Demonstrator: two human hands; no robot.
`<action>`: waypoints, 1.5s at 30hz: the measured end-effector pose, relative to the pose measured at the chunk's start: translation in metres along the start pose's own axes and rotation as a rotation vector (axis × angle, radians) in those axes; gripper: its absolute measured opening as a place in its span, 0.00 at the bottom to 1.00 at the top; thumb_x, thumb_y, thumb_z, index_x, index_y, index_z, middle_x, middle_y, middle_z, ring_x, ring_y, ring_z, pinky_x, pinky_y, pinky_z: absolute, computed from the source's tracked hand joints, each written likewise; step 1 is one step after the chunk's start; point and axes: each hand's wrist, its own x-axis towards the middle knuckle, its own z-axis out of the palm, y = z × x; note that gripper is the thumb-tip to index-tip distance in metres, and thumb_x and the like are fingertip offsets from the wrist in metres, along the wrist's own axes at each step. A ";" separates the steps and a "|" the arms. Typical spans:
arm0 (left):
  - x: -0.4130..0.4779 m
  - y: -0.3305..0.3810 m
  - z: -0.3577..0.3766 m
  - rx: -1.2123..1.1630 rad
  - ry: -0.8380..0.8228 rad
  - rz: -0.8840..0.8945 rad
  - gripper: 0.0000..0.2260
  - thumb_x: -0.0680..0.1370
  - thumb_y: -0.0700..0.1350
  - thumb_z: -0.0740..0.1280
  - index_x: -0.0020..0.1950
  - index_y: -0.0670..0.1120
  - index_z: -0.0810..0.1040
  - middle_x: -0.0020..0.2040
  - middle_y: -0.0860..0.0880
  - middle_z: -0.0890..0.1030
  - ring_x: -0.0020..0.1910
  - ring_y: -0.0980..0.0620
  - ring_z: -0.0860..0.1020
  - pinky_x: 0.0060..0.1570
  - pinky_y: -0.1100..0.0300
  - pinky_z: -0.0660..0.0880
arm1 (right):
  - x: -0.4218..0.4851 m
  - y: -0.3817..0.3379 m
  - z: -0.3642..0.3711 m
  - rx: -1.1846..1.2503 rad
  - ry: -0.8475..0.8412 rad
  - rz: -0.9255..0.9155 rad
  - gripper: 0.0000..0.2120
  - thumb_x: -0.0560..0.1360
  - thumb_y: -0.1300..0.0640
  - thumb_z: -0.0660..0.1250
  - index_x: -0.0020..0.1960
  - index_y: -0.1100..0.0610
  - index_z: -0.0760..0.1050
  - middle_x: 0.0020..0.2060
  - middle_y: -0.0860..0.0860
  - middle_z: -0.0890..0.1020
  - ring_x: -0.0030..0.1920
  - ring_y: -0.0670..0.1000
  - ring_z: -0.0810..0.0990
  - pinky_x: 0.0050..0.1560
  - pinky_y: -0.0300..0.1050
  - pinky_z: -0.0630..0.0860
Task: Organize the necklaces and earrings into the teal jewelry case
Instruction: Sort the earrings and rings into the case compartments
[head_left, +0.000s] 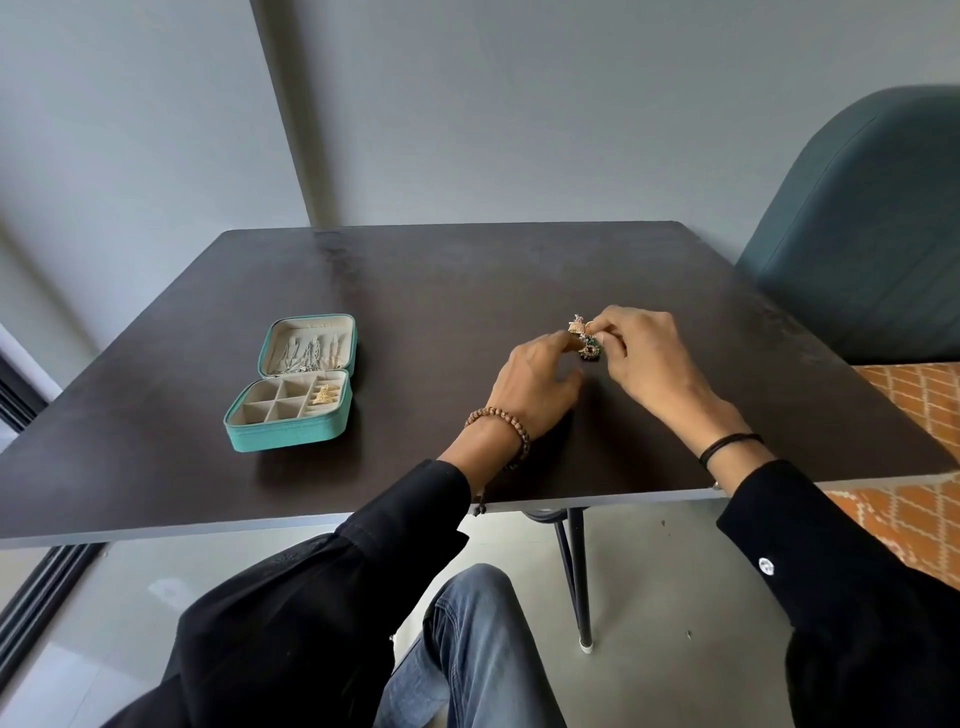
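Note:
The teal jewelry case (283, 434) lies open at the table's left. Silver necklaces (306, 356) hang in its lid, and a gold earring (324, 395) sits in the right ring-roll section of the base. At the table's middle right, my right hand (652, 358) pinches a small cluster of earrings (584, 338), gold on top with a green and red piece below. My left hand (537, 384) reaches in from the left, its fingertips touching the cluster's lower part.
The dark table (415, 291) stands against a grey wall. A teal upholstered chair (862, 234) is at the right, beside an orange patterned rug (914, 405). A black table leg (576, 571) drops near my knee.

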 end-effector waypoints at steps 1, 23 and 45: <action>0.000 0.002 -0.002 -0.040 0.035 -0.021 0.16 0.77 0.39 0.67 0.65 0.44 0.77 0.63 0.46 0.80 0.63 0.47 0.78 0.62 0.57 0.74 | -0.003 -0.004 -0.001 0.042 0.018 -0.014 0.07 0.78 0.66 0.68 0.54 0.59 0.83 0.49 0.56 0.86 0.51 0.57 0.85 0.54 0.52 0.81; -0.089 -0.018 -0.065 -0.481 0.427 -0.170 0.08 0.72 0.39 0.77 0.50 0.44 0.83 0.45 0.50 0.86 0.44 0.54 0.85 0.50 0.55 0.82 | -0.072 -0.095 0.019 0.707 0.040 -0.033 0.11 0.75 0.64 0.74 0.56 0.57 0.82 0.48 0.48 0.86 0.50 0.43 0.85 0.53 0.40 0.81; -0.150 -0.033 -0.119 -0.583 0.586 -0.097 0.12 0.74 0.36 0.75 0.56 0.38 0.78 0.48 0.45 0.86 0.48 0.51 0.85 0.54 0.55 0.81 | -0.093 -0.158 0.033 0.971 -0.055 -0.139 0.16 0.70 0.62 0.79 0.57 0.60 0.81 0.49 0.53 0.87 0.51 0.51 0.87 0.54 0.47 0.82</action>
